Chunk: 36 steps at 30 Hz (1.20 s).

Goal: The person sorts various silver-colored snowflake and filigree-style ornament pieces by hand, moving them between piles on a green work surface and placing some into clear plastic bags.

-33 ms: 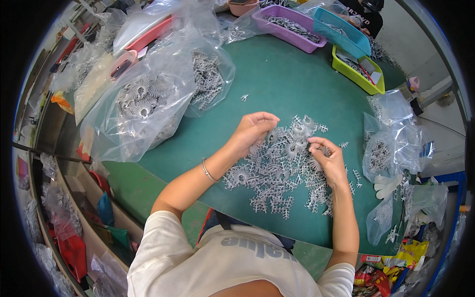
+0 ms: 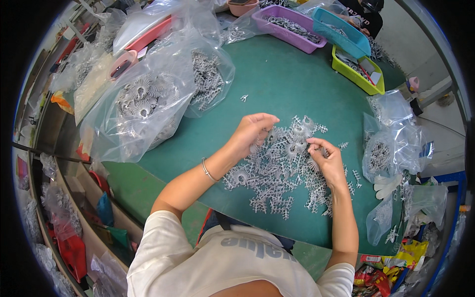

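Observation:
A loose heap of small grey branching pieces [image 2: 277, 173] lies on the green table [image 2: 237, 74] in front of me, with ribbed fan-shaped pieces [image 2: 241, 174] among them. Over the heap's far left side is my left hand [image 2: 255, 132], its fingers curled together. Whatever they hold is hidden. My right hand [image 2: 327, 161] is bent over the heap's right side, thumb and forefinger close together beside a fan-shaped piece [image 2: 299, 131]. What lies in that pinch is too small to make out. A single branching piece [image 2: 244, 98] rests farther off on its own.
Clear plastic bags of grey pieces [image 2: 143, 109] stand at the left. Purple [image 2: 292, 27], blue [image 2: 341, 34] and lime-green trays [image 2: 358, 72] line the far right, near another person [image 2: 368, 20]. More bags [image 2: 381, 148] and a white glove [image 2: 387, 186] lie on the right.
My right hand has shifted very slightly to the left. The left hand and the heap look the same.

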Each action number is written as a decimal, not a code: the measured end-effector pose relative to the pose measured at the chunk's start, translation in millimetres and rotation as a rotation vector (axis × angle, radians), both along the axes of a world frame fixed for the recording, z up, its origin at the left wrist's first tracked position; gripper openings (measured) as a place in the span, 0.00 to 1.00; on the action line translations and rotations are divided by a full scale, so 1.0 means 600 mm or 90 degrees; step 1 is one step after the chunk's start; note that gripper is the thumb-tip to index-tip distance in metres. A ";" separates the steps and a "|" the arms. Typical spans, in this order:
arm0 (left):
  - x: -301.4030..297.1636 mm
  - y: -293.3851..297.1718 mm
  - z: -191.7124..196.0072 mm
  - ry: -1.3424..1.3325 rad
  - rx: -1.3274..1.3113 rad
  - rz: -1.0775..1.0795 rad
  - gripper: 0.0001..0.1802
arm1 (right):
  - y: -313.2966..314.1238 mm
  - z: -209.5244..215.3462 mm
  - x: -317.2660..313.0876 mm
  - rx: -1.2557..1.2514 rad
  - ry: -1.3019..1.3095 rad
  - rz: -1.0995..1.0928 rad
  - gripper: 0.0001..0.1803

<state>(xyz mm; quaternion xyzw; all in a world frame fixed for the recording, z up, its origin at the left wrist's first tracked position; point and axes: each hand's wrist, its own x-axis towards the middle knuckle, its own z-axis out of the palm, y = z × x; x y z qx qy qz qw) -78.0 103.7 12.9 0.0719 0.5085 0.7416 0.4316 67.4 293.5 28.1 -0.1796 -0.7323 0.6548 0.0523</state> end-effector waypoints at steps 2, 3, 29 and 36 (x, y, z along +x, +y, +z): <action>-0.005 -0.003 -0.015 -0.348 0.254 0.021 0.14 | -0.003 -0.002 -0.003 0.192 0.003 0.020 0.10; -0.008 -0.005 -0.029 -0.521 0.381 0.031 0.15 | -0.007 -0.003 -0.004 0.298 0.048 0.033 0.11; 0.018 0.006 -0.057 0.778 -0.283 0.085 0.13 | 0.049 -0.023 -0.014 -0.828 0.154 -0.114 0.18; 0.001 -0.016 -0.028 0.094 0.075 0.084 0.11 | 0.020 -0.016 -0.022 -0.925 0.123 -0.190 0.17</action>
